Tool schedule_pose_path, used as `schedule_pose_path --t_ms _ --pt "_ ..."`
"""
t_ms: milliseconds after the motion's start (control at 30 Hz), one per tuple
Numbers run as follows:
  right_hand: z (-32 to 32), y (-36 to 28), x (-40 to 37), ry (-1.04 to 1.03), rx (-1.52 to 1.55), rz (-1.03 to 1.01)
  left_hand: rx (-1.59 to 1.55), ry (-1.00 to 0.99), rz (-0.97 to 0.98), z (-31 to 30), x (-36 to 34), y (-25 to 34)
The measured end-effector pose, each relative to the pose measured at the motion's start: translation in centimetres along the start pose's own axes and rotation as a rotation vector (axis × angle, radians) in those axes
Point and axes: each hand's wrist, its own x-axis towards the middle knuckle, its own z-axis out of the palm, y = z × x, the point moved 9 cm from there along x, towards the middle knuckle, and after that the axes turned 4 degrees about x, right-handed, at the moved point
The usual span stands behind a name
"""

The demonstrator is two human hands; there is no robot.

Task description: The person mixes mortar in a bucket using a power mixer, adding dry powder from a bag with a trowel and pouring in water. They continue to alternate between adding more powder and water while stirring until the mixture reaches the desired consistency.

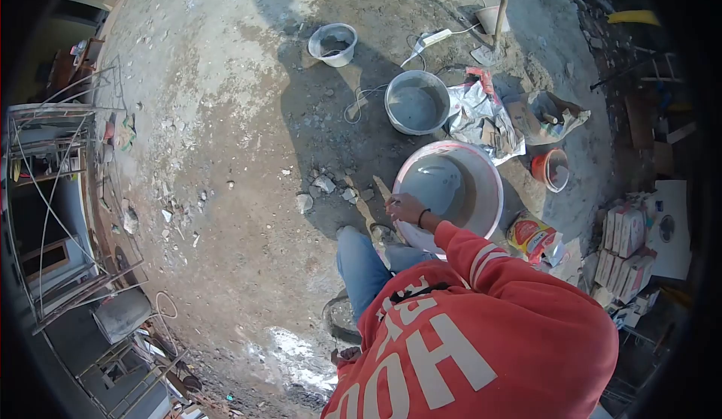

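Observation:
My right hand (406, 208), with a dark band at the wrist, is closed at the near-left rim of a large round tub (492, 212). A pale wooden stick (382, 188) juts out from its fingers; its other end is hidden. Greyish liquid (436, 182) lies in the tub and catches the light. My left hand (346, 354) is low beside my red hoodie, dark and partly covered, its fingers not clear. Just past the tub stands a white bucket (391, 111) with grey contents.
A smaller white bucket (346, 59) stands farther off. Silver sacking (481, 114), an orange bucket (553, 171) and a red-yellow bag (532, 237) sit around the tub. A wooden-handled tool (499, 21) leans by another bucket (485, 19). Rubble (323, 184) lies to the left; metal frames (49, 201) line the left edge.

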Motion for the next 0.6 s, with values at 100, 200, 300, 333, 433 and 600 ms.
schedule_pose_path --t_ms 100,200,300,333,433,600 --pt "1.0 -0.5 0.0 -0.097 -0.221 -0.007 0.168 -0.033 0.022 9.8 -1.2 6.4" --pt "2.1 4.8 -0.3 -0.209 -0.369 0.214 0.301 -0.089 0.046 22.6 -2.0 11.3" --pt "3.3 14.2 0.0 -0.28 -0.205 0.481 0.432 -0.148 0.067 37.2 -3.6 15.5" --pt "7.1 23.2 2.5 -0.382 -0.364 0.171 0.482 -0.171 0.077 42.6 -4.7 17.0" --pt "6.3 14.3 5.3 -0.251 -0.075 0.257 0.588 -0.203 0.066 54.9 -8.1 18.6" --pt "4.2 1.9 6.7 0.044 0.656 0.374 0.785 -0.258 0.079 72.5 -10.9 18.5"
